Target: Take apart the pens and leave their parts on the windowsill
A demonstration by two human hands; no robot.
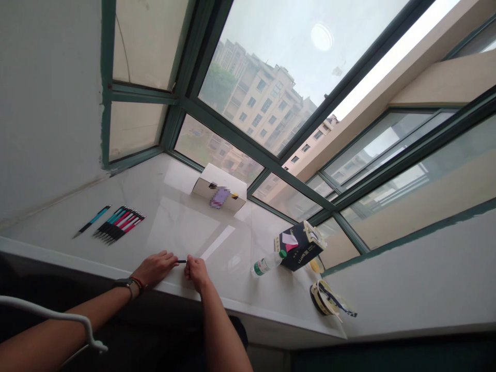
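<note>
Near the front edge of the white ledge, my left hand [157, 267] and my right hand [197, 272] are close together, with a short dark stretch of a pen [182, 261] showing between them. My left fingers close round one end and my right fingers round the other; most of the pen is hidden in the hands. To the left, a row of several pens [119, 225] in blue, pink and black lies side by side. A single blue and black pen [93, 221] rests apart, farther left.
A white box [220, 178] with a blurred purple patch stands by the window. On the right are a green-capped plastic bottle [267, 263], a dark tissue box [298, 245] and a cream and navy round item [325, 299]. A white cable [50, 311] crosses the lower left.
</note>
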